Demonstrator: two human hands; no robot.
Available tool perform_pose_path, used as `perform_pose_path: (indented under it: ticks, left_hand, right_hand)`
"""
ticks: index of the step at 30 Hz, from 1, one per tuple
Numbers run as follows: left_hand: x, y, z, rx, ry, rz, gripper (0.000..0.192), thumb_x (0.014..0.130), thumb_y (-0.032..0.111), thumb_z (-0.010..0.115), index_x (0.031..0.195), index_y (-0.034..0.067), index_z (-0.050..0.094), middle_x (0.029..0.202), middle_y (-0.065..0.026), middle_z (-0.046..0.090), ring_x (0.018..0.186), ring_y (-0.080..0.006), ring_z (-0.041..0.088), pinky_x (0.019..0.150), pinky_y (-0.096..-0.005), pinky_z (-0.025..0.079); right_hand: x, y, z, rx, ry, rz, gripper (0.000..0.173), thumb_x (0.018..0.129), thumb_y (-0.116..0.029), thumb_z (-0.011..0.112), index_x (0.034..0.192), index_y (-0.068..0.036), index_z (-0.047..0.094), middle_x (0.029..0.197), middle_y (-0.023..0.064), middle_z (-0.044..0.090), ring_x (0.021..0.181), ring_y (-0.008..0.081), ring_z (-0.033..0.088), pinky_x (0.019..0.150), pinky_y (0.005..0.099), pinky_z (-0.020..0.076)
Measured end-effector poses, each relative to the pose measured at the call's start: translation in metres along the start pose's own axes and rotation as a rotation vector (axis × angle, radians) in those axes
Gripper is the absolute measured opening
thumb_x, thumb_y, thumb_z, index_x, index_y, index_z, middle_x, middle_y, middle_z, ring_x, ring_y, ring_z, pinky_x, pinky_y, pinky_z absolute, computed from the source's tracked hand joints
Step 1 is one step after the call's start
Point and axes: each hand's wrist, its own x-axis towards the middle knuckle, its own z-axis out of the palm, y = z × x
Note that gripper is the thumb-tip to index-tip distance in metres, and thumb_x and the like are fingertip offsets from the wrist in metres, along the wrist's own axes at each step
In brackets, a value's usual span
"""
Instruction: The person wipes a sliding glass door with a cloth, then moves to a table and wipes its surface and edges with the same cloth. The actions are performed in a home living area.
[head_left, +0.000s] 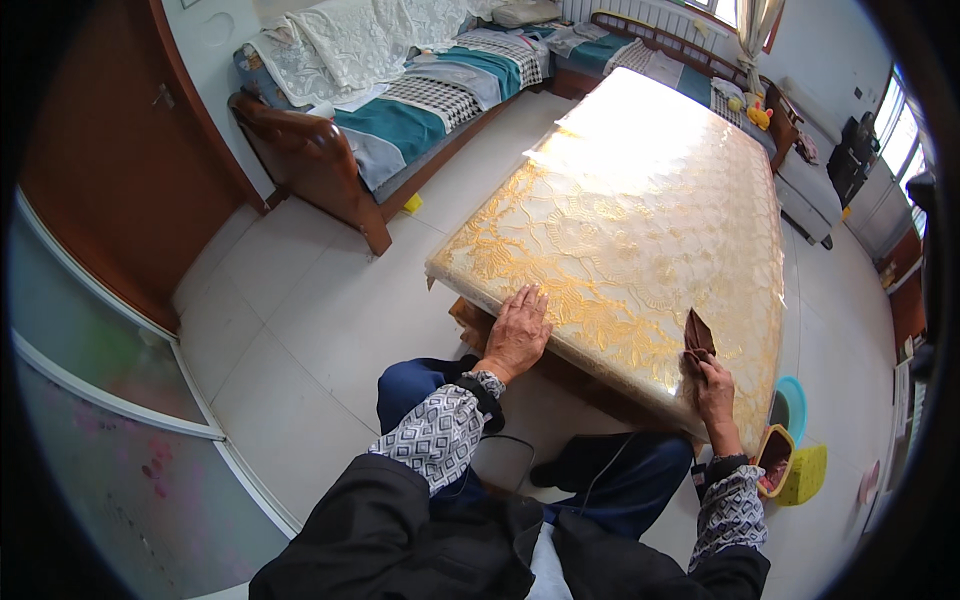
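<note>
A table with a patterned gold and white cover (592, 247) stands before me, its far part bright with glare. My left hand (520, 330) lies flat on the cover at the near edge, its fingers slightly spread and holding nothing. Near the table's right corner, my right hand (714, 390) grips a dark brown folded cloth-like piece (699, 334). That piece rests on the cover, with its pointed end turned away from me; its exact kind cannot be told. Patterned sleeve covers are on both my forearms.
A wooden sofa (300, 139) with striped covers stands beyond the table's left side. By the right corner are a turquoise basin (796, 405), a lined waste bin (776, 461) and a yellow-green stool or box (804, 476). A thin cable (525, 442) runs between my legs.
</note>
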Motion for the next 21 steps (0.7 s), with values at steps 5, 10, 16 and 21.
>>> perform_pose_path:
  ticks: [5,10,16,21]
  left_hand:
    - [-0.001,0.006,0.003,0.040,0.000,-0.024,0.058,0.102,0.032,0.061,0.148,-0.002,0.055,0.158,-0.0228,0.051,0.151,-0.0371,0.043,0.126,-0.0498,0.031]
    - [-0.008,0.011,-0.008,0.014,-0.014,0.002,0.059,0.099,0.028,0.066,0.149,-0.001,0.054,0.160,-0.0222,0.048,0.151,-0.0386,0.042,0.126,-0.0500,0.032]
    - [-0.036,0.000,-0.056,-0.006,-0.183,0.081,0.055,0.095,0.023,0.073,0.143,0.000,0.059,0.157,-0.0221,0.051,0.147,-0.0383,0.046,0.121,-0.0502,0.039]
    - [-0.076,-0.044,-0.119,0.045,-0.184,-0.108,0.039,0.094,0.022,0.073,0.127,0.002,0.068,0.132,-0.0178,0.070,0.123,-0.0356,0.066,0.107,-0.0452,0.052]
  right_hand:
    - [0.008,-0.047,0.029,-0.005,-0.041,0.074,0.039,0.080,-0.002,0.074,0.119,-0.008,0.076,0.131,0.0203,0.072,0.117,0.0403,0.066,0.104,0.0482,0.0514]
    - [0.020,-0.148,0.075,0.074,0.065,-0.102,0.034,0.088,-0.002,0.065,0.120,-0.004,0.073,0.137,0.0178,0.069,0.122,0.0391,0.063,0.109,0.0458,0.0513]
    - [0.027,-0.152,0.073,0.052,0.055,-0.169,0.031,0.089,-0.003,0.064,0.119,-0.004,0.073,0.137,0.0164,0.070,0.124,0.0371,0.063,0.110,0.0443,0.0510]
    - [0.037,-0.135,0.073,0.111,0.130,-0.149,0.025,0.089,-0.007,0.067,0.113,-0.009,0.075,0.127,0.0142,0.074,0.116,0.0342,0.067,0.104,0.0430,0.0525]
